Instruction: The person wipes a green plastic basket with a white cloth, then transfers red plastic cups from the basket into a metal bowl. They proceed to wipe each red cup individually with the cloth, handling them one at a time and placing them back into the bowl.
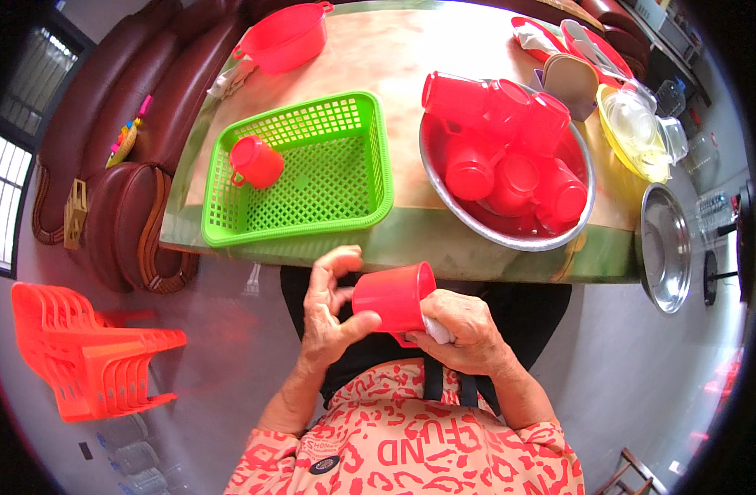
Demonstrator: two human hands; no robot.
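Note:
A red plastic mug [390, 299] is tipped on its side in front of me, its rim toward the right and its handle underneath. My right hand [460, 328] grips it at the rim, with a white cloth [438, 328] bunched under the fingers. At the base end, my left hand [332, 309] has its fingers spread and slightly curled, the thumb against the mug's lower side. Beyond the left hand stands a green plastic basket [298, 231] with one red mug [257, 162] inside. Several red mugs [516, 183] fill a metal basin [444, 191] at the right.
A red plastic basin [285, 41] sits at the table's far left. Yellow basin [609, 132] with clear containers and red trays [596, 51] lie far right. A shiny metal bowl [665, 247] is beside the table's right edge. Orange chairs [89, 355] stand at left, near a brown sofa [138, 91].

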